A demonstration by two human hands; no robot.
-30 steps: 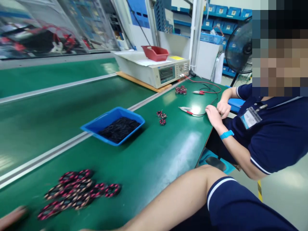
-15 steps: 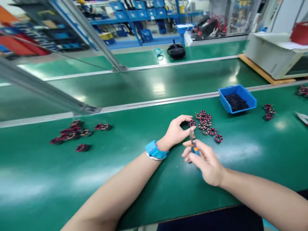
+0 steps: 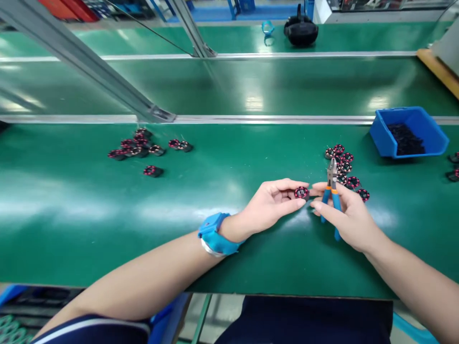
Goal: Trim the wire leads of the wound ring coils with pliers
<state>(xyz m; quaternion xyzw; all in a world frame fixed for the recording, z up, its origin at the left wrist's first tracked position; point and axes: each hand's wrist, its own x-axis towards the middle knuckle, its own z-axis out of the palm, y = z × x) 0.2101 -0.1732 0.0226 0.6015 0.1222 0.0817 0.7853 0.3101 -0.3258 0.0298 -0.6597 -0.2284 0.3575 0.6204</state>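
My left hand (image 3: pixel 274 203) pinches a small ring-shaped coil (image 3: pixel 301 192) wound in red and black, held just above the green table (image 3: pixel 215 248). A blue wristband (image 3: pixel 214 234) sits on that wrist. My right hand (image 3: pixel 346 215) grips blue-handled cutters (image 3: pixel 332 191), jaws pointing up and away, with its fingertips touching the coil too. Right behind the cutters lies a pile of several similar coils (image 3: pixel 344 167).
A second heap of coils (image 3: pixel 141 145) lies at the left. A blue bin of dark parts (image 3: pixel 409 131) stands at the right, with more coils (image 3: pixel 453 167) by the edge. A metal rail (image 3: pixel 251 119) borders a conveyor belt. A slanted metal post (image 3: pixel 86 62) rises at the left.
The camera swung from a seated co-worker on the right back to my own hands. My left hand picked a coil from the pile and brought it to the cutters.
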